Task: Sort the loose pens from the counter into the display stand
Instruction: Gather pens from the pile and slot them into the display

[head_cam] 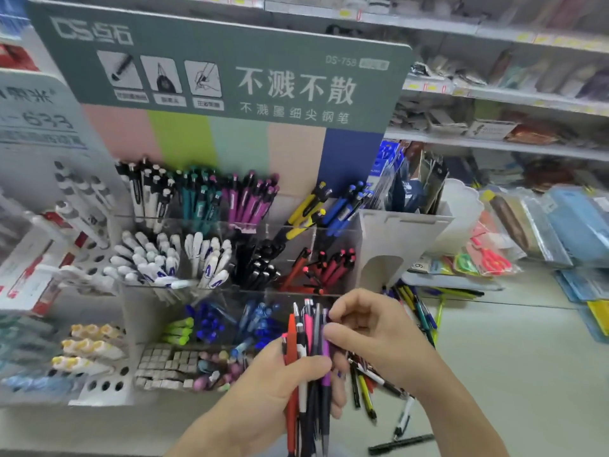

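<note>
Mid-sort. The left hand [276, 387] grips an upright bundle of mixed pens [308, 354] in front of the display stand [372, 239]; the right hand [365, 328] pinches one purple pen at the bundle's top with curled fingers [331, 334]. More loose pens [372, 387] lie on the desk [514, 374] beneath the right wrist, so much sorting probably remains. Stand compartments sit close ahead and look crowded; open desk lies to the right.

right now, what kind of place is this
Most likely a stationery shop. A branded display stand holds pens sorted by colour in clear compartments, shelves behind carry price tags and packaged goods, and packaged scissors lie on the counter.
</note>
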Demonstrator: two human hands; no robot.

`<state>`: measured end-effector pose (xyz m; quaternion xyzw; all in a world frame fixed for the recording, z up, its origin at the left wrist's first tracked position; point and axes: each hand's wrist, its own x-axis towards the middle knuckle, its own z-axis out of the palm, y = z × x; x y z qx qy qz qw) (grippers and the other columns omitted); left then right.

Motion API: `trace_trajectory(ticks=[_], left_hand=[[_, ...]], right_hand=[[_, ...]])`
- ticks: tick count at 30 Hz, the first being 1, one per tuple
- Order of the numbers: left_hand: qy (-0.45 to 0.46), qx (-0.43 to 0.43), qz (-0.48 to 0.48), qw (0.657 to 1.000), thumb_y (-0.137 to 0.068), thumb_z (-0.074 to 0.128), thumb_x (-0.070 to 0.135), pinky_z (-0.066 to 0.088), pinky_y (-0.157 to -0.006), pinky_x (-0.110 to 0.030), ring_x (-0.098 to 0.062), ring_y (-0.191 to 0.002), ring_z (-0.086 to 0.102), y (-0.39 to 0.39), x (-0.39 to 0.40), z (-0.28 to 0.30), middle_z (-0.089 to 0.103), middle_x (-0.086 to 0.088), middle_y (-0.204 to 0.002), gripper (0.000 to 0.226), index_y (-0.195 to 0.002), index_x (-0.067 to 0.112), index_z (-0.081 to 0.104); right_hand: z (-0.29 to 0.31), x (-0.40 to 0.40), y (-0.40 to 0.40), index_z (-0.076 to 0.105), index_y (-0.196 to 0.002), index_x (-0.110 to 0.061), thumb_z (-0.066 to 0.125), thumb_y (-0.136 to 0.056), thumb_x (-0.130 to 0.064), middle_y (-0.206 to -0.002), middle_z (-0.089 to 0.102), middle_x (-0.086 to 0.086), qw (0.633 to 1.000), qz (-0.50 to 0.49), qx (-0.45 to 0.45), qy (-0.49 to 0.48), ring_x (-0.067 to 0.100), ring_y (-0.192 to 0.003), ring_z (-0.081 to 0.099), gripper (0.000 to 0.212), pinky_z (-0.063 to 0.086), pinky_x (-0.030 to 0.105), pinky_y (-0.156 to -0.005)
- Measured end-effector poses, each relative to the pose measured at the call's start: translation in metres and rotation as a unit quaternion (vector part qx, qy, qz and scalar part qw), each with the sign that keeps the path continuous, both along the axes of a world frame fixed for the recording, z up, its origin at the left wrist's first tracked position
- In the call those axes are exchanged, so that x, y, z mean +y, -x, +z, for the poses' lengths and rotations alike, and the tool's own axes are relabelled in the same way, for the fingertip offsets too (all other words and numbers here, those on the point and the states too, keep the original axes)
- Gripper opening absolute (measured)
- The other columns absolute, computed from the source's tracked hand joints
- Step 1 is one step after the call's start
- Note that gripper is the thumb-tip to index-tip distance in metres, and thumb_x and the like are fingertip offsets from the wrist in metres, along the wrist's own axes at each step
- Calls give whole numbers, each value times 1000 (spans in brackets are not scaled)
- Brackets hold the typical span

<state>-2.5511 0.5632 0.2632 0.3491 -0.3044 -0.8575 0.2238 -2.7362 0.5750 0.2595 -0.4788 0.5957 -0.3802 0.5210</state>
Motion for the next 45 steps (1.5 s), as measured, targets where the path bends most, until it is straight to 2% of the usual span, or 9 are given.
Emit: trace_trajectory(ticks=[5, 13, 18, 24, 31, 35, 38, 41, 45], left_hand=[[-3, 16, 37, 999, -84, 74, 10, 60, -67, -45, -42, -74, 69, -1, 1, -2, 65, -36, -90, 29, -108, -4, 64], [40, -30, 49, 998, -87, 67, 9, 60, -65, -46, -40, -71, 68, -12, 0, -10, 68, -34, -98, 37, -117, -6, 51], [82, -62, 74, 992, -81, 77, 16, 50, -49, -32, -29, -50, 59, -18, 0, -14, 68, -24, -79, 46, -112, -7, 53], [55, -16, 204, 977, -86, 70, 11, 51, -50, -37, -34, -51, 57, -22, 0, -6, 62, -29, -74, 42, -119, -5, 51], [4, 59, 227, 972, -62, 82, 18, 55, -52, -39, -34, -60, 61, -39, 1, 3, 63, -23, -85, 56, -112, -2, 66], [24, 59, 190, 980, -70, 81, 23, 53, -58, -37, -29, -62, 58, -49, 3, 1, 62, -20, -84, 46, -113, 10, 73], [29, 61, 190, 979, -74, 85, 22, 51, -59, -39, -30, -62, 57, -55, 4, -1, 61, -23, -88, 58, -126, 8, 64], [18, 83, 191, 978, -75, 80, 13, 53, -58, -38, -29, -63, 58, -59, 5, 0, 62, -22, -90, 47, -121, 7, 68], [22, 76, 164, 983, -76, 81, 18, 50, -62, -37, -28, -64, 55, -62, 5, 2, 57, -21, -81, 38, -112, 7, 72]], right_hand=[[9, -6, 7, 75, -101, -16, 79, -79, -5, -76, 60, -1, 995, -47, -86, 4, 13, -66, 59, 25, 51, 25, -64], [19, -15, 2, 61, -107, -2, 71, -90, -6, -91, 70, 27, 994, -60, -96, -3, 22, -55, 58, 20, 44, 26, -44], [32, -18, 6, 67, -102, -4, 74, -79, -22, -90, 75, 17, 974, -159, -99, 128, 21, -60, 63, 30, 56, 25, -58], [49, -32, -6, 73, -90, -18, 75, -75, -35, -91, 78, 10, 915, -278, -176, 233, 19, -72, 71, 23, 58, 22, -64], [64, -81, -58, 70, -104, -9, 77, -89, -6, -94, 73, 12, 869, -177, 52, 459, 26, -83, 74, 17, 60, 32, -75], [63, -114, -75, 72, -108, -12, 80, -88, -13, -89, 73, -2, 877, -85, 220, 419, 8, -77, 69, 22, 58, 28, -74], [59, -130, -82, 70, -103, -13, 81, -87, -20, -85, 73, -3, 852, -47, 324, 408, 15, -71, 67, 20, 58, 40, -73], [57, -134, -85, 74, -115, -17, 77, -90, -27, -91, 68, 5, 834, -36, 380, 399, 23, -72, 63, 27, 57, 42, -78], [59, -111, -90, 65, -129, -17, 71, -95, -23, -100, 51, 0, 846, -23, 366, 387, 14, -69, 55, 35, 50, 27, -75]])
